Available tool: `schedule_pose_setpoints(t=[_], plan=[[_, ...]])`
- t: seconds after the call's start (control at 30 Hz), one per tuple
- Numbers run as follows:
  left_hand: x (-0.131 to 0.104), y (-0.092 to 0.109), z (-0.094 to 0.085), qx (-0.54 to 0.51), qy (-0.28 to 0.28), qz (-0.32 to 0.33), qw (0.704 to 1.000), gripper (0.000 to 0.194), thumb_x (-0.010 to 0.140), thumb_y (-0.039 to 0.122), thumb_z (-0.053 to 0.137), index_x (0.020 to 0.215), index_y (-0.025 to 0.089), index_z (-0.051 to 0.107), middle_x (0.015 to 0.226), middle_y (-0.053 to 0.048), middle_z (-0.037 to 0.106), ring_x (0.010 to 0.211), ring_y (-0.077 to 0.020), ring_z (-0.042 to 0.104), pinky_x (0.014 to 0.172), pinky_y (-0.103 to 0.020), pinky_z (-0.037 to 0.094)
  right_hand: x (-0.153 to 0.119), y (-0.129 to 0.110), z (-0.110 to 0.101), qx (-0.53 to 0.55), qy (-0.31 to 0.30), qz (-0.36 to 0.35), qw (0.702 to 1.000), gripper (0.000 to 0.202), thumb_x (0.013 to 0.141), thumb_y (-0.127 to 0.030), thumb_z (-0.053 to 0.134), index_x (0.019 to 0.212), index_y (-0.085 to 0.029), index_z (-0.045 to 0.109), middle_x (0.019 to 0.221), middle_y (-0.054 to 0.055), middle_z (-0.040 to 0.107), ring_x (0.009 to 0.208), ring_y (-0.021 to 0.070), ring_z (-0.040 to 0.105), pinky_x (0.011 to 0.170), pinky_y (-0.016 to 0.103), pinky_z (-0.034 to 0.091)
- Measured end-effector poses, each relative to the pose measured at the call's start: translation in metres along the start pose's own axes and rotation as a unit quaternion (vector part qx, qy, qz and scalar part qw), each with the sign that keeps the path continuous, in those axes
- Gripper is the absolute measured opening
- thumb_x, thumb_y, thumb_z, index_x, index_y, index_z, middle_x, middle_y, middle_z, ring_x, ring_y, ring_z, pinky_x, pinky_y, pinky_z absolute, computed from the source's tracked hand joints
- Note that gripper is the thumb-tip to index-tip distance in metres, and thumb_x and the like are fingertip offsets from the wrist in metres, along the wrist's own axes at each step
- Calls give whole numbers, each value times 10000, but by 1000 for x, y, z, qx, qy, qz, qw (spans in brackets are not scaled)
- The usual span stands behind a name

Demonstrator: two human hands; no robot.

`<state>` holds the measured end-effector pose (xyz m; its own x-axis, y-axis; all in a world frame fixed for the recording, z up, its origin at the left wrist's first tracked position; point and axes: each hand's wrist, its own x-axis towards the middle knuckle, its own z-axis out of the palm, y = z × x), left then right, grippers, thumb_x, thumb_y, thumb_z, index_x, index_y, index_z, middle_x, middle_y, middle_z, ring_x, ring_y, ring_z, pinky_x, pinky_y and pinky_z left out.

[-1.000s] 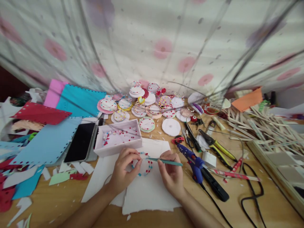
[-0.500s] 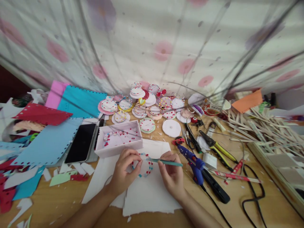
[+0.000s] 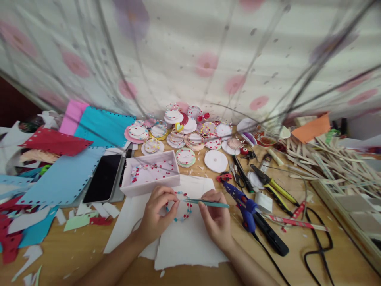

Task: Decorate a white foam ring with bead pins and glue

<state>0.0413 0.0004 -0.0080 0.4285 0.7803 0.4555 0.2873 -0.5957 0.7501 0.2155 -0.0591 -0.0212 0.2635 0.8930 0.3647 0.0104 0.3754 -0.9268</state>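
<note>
Over white paper is a round ring of red and blue beads. My left hand pinches the ring's left side between thumb and fingertips. From the right, my right hand holds teal tweezers, their tips pointing left at the upper right part of the ring. Whether the tips grip a bead is too small to tell. Behind my left hand stands a white open box with small red and pale beads inside.
Beaded paper discs crowd the back, near a plain white disc. On the right lie a blue glue gun, yellow-black pliers and scissors. A phone and coloured paper sheets are on the left.
The view has shifted very slightly. Both hands, the ring and the tweezers keep nearly the same positions.
</note>
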Motion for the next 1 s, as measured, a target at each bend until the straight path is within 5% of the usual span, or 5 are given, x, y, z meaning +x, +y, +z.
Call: schedule_pose_setpoints(t=[1.0], plan=[[0,2,-3,0,-4,-8,1000,104,852,106,553,809,191,594,868,-38,577,856,-174,559,786,-319,452,5,-6,3,12,62,63,996,111,861,-252,597,807,-216,507,723,-7,508,671,142,489,616,270,436]])
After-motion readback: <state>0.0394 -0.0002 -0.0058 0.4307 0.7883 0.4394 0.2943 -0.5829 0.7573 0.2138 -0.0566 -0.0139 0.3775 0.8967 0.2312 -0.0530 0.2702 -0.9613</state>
